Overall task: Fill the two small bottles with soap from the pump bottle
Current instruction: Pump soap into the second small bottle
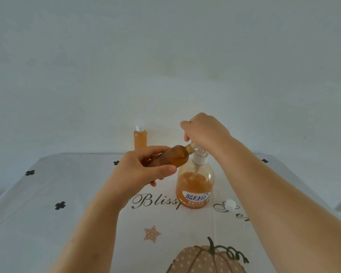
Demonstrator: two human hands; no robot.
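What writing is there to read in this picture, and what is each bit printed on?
"Bliss" in black script on the tablecloth; the word runs on behind the pump bottle.
"Se", more black script on the tablecloth; the rest is hidden.
"蓝月亮" in blue on the pump bottle's label.
Small print under that: too small to read.

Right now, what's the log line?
left hand: holds uncapped small bottle at nozzle; right hand: grips pump bottle head; second bottle: capped, upright; white cap: on table
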